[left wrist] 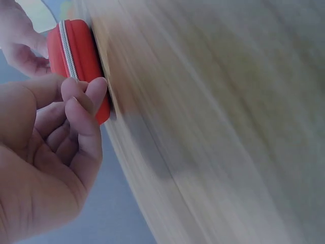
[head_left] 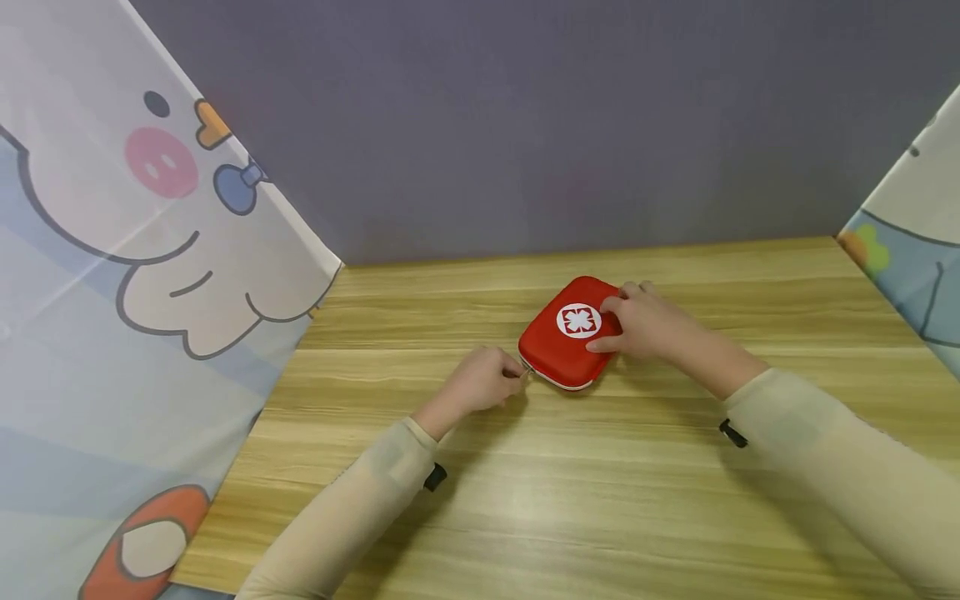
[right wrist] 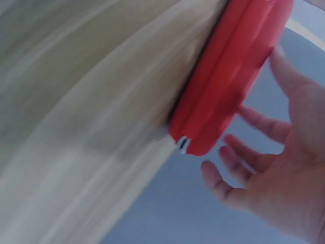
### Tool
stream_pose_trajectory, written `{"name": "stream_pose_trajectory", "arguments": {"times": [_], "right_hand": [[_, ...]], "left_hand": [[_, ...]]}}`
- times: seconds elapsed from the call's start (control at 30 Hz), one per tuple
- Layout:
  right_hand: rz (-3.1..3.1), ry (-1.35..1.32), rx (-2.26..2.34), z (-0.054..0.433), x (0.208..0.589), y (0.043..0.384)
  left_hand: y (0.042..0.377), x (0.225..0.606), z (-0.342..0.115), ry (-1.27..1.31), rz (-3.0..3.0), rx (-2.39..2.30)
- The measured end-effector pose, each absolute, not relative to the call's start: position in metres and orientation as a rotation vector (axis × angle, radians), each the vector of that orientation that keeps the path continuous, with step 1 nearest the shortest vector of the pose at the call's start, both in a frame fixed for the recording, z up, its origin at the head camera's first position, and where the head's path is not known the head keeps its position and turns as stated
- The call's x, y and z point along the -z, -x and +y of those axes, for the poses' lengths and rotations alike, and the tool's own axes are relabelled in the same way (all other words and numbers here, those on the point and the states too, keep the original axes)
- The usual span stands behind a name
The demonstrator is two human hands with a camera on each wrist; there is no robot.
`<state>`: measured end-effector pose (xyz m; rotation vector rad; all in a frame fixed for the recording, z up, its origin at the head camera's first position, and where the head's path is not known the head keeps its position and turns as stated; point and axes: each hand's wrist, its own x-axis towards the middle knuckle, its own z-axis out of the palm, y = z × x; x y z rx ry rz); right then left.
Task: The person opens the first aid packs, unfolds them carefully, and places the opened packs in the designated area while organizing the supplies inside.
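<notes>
A red zippered case (head_left: 555,346) with a white round emblem lies flat on the wooden table. At its near left corner my left hand (head_left: 483,382) pinches the small zipper pull (head_left: 527,372) between thumb and finger. The silver zipper (left wrist: 67,48) runs along the case's side in the left wrist view, and the fingertips cover the pull there. My right hand (head_left: 641,323) rests on the case's right part, thumb and fingers spread over its top. In the right wrist view some fingers (right wrist: 221,185) of that hand stand apart from the case.
The wood-grain table (head_left: 600,492) extends around the case. A grey wall (head_left: 525,125) rises behind it. Cartoon-printed sheets (head_left: 97,333) stand at the left and right sides.
</notes>
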<state>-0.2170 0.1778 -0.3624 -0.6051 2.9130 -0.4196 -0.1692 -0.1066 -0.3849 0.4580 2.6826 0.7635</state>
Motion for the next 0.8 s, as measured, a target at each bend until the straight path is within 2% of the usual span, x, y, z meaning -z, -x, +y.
{"name": "stream_pose_trajectory", "arguments": {"times": [0.43, 0.8], "right_hand": [[2.783, 0.824, 0.706, 0.19, 0.4, 0.236], [2.661, 0.875, 0.793, 0.193, 0.396, 0.243]], "left_hand": [[0.172, 0.389, -0.115, -0.405, 2.755, -0.681], [0.173, 0.39, -0.115, -0.476, 2.734, -0.681]]}}
